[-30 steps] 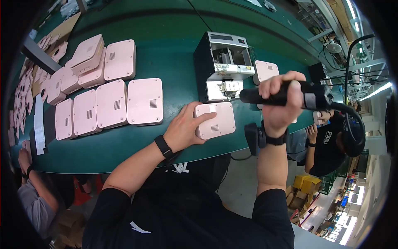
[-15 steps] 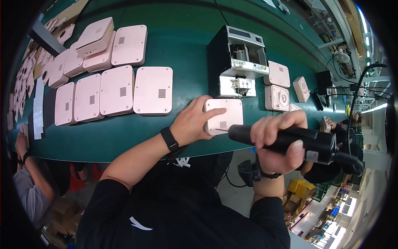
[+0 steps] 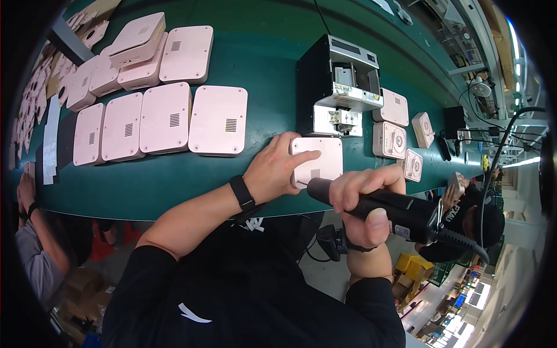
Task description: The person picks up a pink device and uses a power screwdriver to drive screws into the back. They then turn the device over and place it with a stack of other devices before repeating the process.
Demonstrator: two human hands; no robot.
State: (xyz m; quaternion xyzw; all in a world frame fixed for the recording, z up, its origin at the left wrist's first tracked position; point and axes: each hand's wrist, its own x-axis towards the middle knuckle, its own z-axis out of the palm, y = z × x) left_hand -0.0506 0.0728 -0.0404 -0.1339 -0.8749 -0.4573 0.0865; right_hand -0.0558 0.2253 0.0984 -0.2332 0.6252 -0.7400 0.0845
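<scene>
A pale pink, rounded square plastic housing (image 3: 325, 158) lies on the green table with its slotted face up. My left hand (image 3: 275, 165) grips it from the left, thumb laid across the top face. In my right hand (image 3: 371, 203) is a black corded electric screwdriver (image 3: 400, 211), held nearly level, fingers wrapped round its body. Its thin bit reaches the housing's near left corner, where a screw hole sits. Whether a screw is under the tip is too small to tell.
Rows of similar pink housings (image 3: 218, 120) stand at the left, one stacked on others. A black and silver screw feeder (image 3: 339, 87) sits just beyond my work. Smaller pink units (image 3: 390, 140) lie right of it. Co-workers sit at either side; a co-worker's hand (image 3: 454, 191) holds a pale part.
My right hand has moved left with the electric screwdriver, bringing its bit to the housing's near left corner. My left hand keeps its hold. The whole view has shifted slightly.
</scene>
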